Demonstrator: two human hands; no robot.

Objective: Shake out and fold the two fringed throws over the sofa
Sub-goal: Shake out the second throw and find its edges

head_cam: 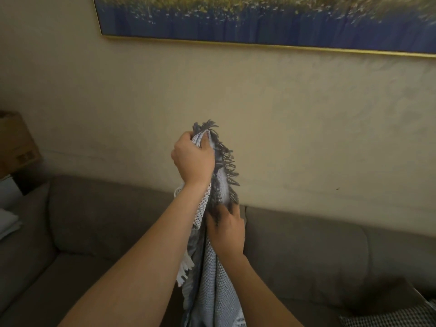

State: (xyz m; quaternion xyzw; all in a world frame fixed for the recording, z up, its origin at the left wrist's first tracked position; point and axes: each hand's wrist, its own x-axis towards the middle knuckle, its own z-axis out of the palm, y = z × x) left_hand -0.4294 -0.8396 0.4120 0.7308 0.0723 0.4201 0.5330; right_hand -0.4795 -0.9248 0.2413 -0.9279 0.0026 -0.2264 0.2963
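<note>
Head view: left hand point(192, 159), right hand point(226, 228) fingers point(232, 211) clutch bunched grey-blue throw point(212, 291), dark fringe point(227, 166).

Painting point(271, 17): gilt-framed, blue and yellow-green, top of frame, cropped.
Wall point(306, 114): cream, textured, across the middle.
Cardboard box point(16, 142): brown, left edge.
Checked fabric point(396, 315): black-and-white, lower right corner; kind of item unclear.

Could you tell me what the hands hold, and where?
A fringed throw: the left hand grips its raised top corner, the right hand grips lower down the same fringed edge.
</note>
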